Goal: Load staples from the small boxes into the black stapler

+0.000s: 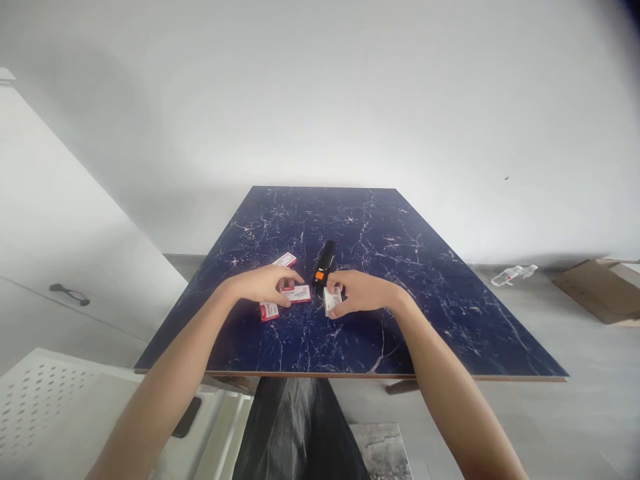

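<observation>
My left hand point(267, 283) is closed on a red-and-white card point(300, 293), pinched between thumb and fingers. Beside and partly under that hand lie a second red-and-white card point(269, 311) and another red-edged card point(286, 260). My right hand point(357, 292) grips a small white card or flat box point(331, 301) at its edges; whether it is one piece or a stack I cannot tell. Between the hands, a little farther off, a black handheld device with an orange button point(324, 263) lies on the table, close to my right fingertips.
The dark blue marble-patterned table point(320, 213) meets a pale wall at its far end. On the floor to the right are clear plastic bottles point(513, 275) and a cardboard box point(597, 290). A white cabinet point(75, 220) stands left, with a phone-like black object point(187, 417) below.
</observation>
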Demonstrator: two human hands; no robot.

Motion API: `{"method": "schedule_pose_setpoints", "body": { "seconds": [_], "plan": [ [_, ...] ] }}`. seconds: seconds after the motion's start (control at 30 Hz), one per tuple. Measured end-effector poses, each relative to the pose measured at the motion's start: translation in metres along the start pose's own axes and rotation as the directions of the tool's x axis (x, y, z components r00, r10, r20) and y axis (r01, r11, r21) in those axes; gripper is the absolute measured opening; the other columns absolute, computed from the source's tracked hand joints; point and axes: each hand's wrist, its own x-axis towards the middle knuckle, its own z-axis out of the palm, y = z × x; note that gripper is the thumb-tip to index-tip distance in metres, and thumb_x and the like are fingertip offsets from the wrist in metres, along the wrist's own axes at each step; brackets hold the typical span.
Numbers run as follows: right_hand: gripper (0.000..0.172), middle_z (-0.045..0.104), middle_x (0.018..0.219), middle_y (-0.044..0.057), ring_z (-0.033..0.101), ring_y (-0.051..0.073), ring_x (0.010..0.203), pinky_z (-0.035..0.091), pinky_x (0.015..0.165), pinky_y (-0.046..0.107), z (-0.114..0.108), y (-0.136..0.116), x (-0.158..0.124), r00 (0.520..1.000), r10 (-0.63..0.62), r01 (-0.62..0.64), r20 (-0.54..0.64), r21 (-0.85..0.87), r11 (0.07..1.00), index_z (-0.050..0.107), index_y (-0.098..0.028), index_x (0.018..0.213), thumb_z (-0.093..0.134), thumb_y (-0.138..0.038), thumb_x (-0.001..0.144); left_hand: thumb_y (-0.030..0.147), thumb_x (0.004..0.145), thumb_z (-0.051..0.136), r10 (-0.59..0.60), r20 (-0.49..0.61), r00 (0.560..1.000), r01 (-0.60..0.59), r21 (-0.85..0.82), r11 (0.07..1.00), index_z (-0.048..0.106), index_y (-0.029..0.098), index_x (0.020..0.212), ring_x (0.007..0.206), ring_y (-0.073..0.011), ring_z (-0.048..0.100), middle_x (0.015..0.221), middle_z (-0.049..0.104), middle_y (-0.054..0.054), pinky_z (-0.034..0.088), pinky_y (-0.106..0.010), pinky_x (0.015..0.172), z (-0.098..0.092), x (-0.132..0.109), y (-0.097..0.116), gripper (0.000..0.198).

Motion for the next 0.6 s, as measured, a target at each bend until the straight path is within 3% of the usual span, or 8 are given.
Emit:
{"method": "schedule_pose_setpoints", "body": {
  "seconds": [0.07,0.13,0.2,0.37,0.5,0.6],
  "plan": [
    [0.051,0.067,0.104,0.005,0.061,0.023,0.084,0.041,0.066,0.029,0.004,-0.003,0.003,1.000,-0.003,0.004,0.022,-0.013,1.000,0.061,-0.022,0.099,0.081,-0.055,0.065,0.047,0.079,0.072,-0.030,-0.098,0.995,0.035,0.051,0.998,0.064,0.031,0.131,0.091,-0.0241,0.067,0.113,0.069,-0.005,0.047,-0.030,0.071,0.006,0.007,0.002,0.055],
    [0.052,0.067,0.102,0.005,0.060,0.022,0.083,0.040,0.065,0.029,0.006,-0.004,0.005,1.000,0.008,-0.008,0.024,-0.013,1.000,0.060,-0.022,0.098,0.080,-0.057,0.065,0.051,0.084,0.067,-0.054,-0.266,0.962,0.079,0.084,0.993,0.063,0.029,0.131,0.097,-0.0263,0.065,0.118,0.067,-0.008,0.047,-0.032,0.076,0.013,0.014,0.006,0.052],
    [0.052,0.067,0.101,0.004,0.059,0.022,0.082,0.039,0.064,0.028,0.006,-0.002,0.006,1.000,0.017,-0.017,0.016,-0.014,1.000,0.060,-0.022,0.097,0.080,-0.059,0.066,0.055,0.088,0.062,-0.023,-0.352,0.936,0.050,0.067,0.996,0.061,0.027,0.134,0.100,-0.0263,0.064,0.127,0.062,-0.011,0.049,-0.034,0.079,0.021,0.020,0.011,0.054],
    [0.052,0.067,0.101,0.004,0.059,0.020,0.081,0.038,0.065,0.028,0.006,0.002,0.007,1.000,0.019,-0.019,0.011,0.007,1.000,0.059,-0.022,0.098,0.079,-0.058,0.066,0.054,0.086,0.066,0.125,-0.269,0.955,-0.128,0.007,0.992,0.054,0.029,0.143,0.101,-0.0240,0.065,0.143,0.054,-0.010,0.052,-0.037,0.086,0.029,0.025,0.014,0.063],
    [0.051,0.066,0.099,0.003,0.058,0.020,0.080,0.037,0.064,0.028,0.003,-0.001,0.006,0.999,0.030,-0.031,0.033,0.018,0.999,0.058,-0.022,0.095,0.079,-0.058,0.066,0.056,0.085,0.067,0.043,-0.425,0.904,0.018,0.137,0.990,0.054,0.030,0.144,0.125,-0.0326,0.054,0.148,0.051,-0.011,0.038,-0.051,0.110,0.016,0.020,-0.012,0.065],
    [0.050,0.066,0.100,0.003,0.057,0.020,0.080,0.037,0.064,0.029,0.002,-0.004,0.004,0.998,0.045,-0.046,0.037,0.022,0.999,0.058,-0.023,0.095,0.078,-0.057,0.066,0.055,0.079,0.072,-0.072,-0.422,0.904,0.149,0.153,0.977,0.055,0.024,0.143,0.131,-0.0370,0.049,0.143,0.056,-0.014,0.034,-0.055,0.112,0.007,0.017,-0.031,0.073]
  ]
}}
